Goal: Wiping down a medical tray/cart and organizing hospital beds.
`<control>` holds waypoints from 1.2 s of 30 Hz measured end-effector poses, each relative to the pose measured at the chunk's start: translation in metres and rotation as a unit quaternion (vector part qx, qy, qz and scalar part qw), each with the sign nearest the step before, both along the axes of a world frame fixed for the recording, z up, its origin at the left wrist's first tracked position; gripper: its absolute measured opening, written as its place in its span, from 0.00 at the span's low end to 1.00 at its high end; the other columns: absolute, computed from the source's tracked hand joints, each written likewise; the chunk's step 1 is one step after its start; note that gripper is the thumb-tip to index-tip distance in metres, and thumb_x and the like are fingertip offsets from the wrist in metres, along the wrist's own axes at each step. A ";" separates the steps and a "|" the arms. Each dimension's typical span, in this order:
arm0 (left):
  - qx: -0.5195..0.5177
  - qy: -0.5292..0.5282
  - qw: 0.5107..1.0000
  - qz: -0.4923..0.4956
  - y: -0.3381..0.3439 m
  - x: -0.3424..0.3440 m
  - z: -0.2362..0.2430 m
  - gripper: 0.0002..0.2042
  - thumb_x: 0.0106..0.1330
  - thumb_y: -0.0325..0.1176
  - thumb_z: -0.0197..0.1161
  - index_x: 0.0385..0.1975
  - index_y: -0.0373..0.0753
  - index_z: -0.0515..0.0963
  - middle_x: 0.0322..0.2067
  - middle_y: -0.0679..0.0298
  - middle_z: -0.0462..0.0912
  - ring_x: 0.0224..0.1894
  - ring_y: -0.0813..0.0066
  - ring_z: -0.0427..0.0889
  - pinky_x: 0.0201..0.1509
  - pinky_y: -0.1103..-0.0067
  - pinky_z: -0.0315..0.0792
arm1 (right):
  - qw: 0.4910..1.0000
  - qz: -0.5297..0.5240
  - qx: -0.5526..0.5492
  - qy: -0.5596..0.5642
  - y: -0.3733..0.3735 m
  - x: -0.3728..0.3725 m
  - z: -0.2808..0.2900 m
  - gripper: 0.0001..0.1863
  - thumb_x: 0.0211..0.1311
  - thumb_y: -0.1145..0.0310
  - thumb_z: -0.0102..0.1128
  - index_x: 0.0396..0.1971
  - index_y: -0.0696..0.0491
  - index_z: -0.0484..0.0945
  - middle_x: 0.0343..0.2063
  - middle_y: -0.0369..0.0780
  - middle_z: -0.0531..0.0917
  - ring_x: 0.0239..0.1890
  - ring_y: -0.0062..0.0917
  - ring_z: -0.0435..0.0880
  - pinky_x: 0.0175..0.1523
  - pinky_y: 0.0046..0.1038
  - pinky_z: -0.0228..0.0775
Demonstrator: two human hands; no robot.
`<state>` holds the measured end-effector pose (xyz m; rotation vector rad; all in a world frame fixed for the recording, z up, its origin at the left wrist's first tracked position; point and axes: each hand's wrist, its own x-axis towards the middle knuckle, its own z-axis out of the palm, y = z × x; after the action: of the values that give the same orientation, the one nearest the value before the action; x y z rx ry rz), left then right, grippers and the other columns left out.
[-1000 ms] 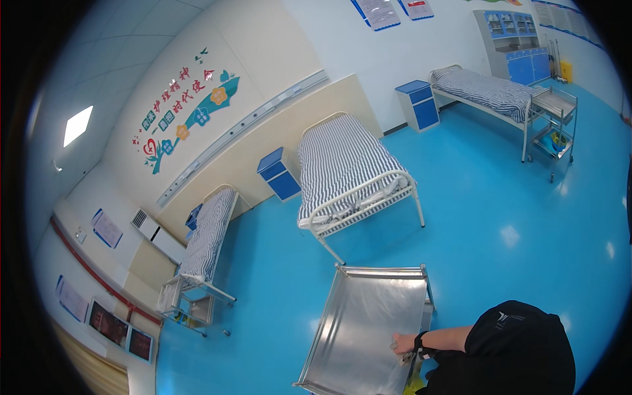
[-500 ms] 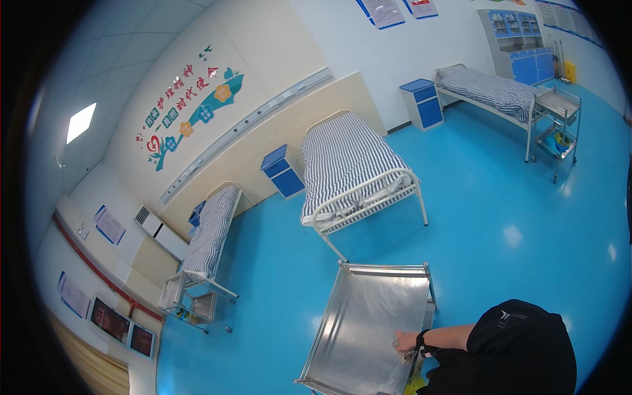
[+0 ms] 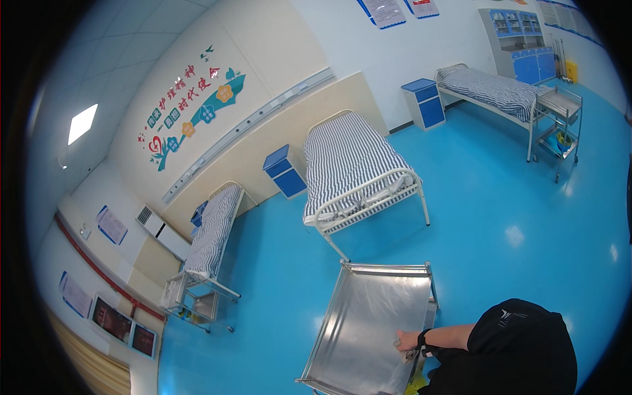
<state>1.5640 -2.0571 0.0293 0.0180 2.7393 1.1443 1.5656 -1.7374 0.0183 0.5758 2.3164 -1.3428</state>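
My right hand (image 3: 407, 340), with a black band on the wrist, reaches from a black sleeve to the right side of a stainless steel trolley (image 3: 349, 309). Its fingers are closed on a crumpled beige-grey cloth (image 3: 408, 355) at the trolley's top shelf. My left hand is not in view. Below my right hand something yellow (image 3: 415, 380) shows at the trolley's side, mostly hidden by my clothing.
Beyond the trolley, a striped-sheeted bed (image 3: 352, 158) stands by a blue-topped bedside cabinet (image 3: 286, 174). Further beds stand left (image 3: 214, 230) and right (image 3: 484, 89), each with a steel trolley (image 3: 557, 125) at its foot. A glass-fronted cabinet (image 3: 520, 49) is at the back right.
The whole view has shifted slightly, the room and trolley appearing a little further right and higher. My right hand stays on the cloth at the trolley's side with little visible motion.
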 end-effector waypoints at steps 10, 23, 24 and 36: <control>-0.108 0.010 0.993 -0.046 -0.028 -0.022 -0.079 0.15 0.59 0.41 0.50 0.30 0.32 0.72 0.18 0.50 0.74 0.19 0.58 0.74 0.23 0.61 0.64 | 0.999 0.008 -0.036 -0.021 0.003 0.006 0.024 0.36 0.53 0.54 0.53 0.51 0.63 0.48 0.33 0.53 0.75 0.31 0.42 0.75 0.33 0.40 0.64; -0.032 0.162 0.979 -0.119 -0.037 -0.020 -0.084 0.13 0.59 0.39 0.48 0.29 0.35 0.72 0.20 0.52 0.76 0.22 0.55 0.73 0.24 0.64 0.64 | 0.999 0.008 -0.033 0.007 0.001 0.000 0.013 0.40 0.50 0.52 0.55 0.52 0.65 0.49 0.25 0.51 0.76 0.28 0.41 0.75 0.30 0.38 0.64; -0.072 0.179 0.972 -0.132 -0.037 -0.020 -0.087 0.13 0.59 0.39 0.47 0.31 0.35 0.72 0.20 0.52 0.76 0.22 0.56 0.74 0.24 0.65 0.64 | 0.999 0.012 -0.031 0.005 -0.002 -0.001 0.010 0.40 0.50 0.52 0.55 0.52 0.65 0.49 0.25 0.51 0.76 0.28 0.41 0.75 0.30 0.38 0.64; -0.370 0.385 0.811 -0.239 -0.041 -0.031 -0.150 0.16 0.59 0.38 0.45 0.44 0.38 0.68 0.37 0.54 0.74 0.31 0.56 0.74 0.36 0.59 0.65 | 1.000 0.024 -0.017 0.000 0.006 -0.001 0.028 0.41 0.48 0.51 0.56 0.50 0.65 0.47 0.30 0.55 0.76 0.34 0.44 0.76 0.35 0.40 0.64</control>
<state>1.5327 -2.0978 -0.1205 1.2223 3.2995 -0.1862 1.5643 -1.7317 0.0466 0.5049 2.2882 -1.3579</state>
